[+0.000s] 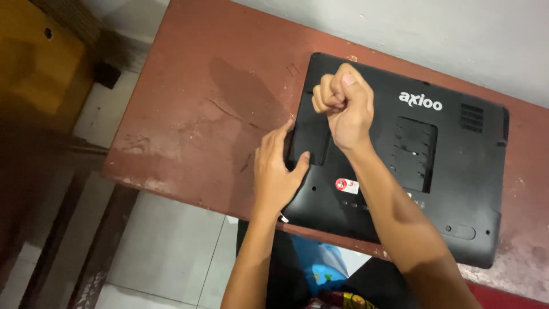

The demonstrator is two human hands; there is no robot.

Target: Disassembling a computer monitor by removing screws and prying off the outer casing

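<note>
Laptop (400, 154), underside up at the table's (189, 114) far edge: left hand (277, 171) presses flat on its near-left corner, right hand (343, 100) clenched in a fist above, seemingly working that panel loose.

Black laptop (400, 154) lies closed, underside up, on the reddish-brown bench (194, 114), turned at an angle. A rectangular recess is open in the base; one corner overhangs the near edge.
</note>
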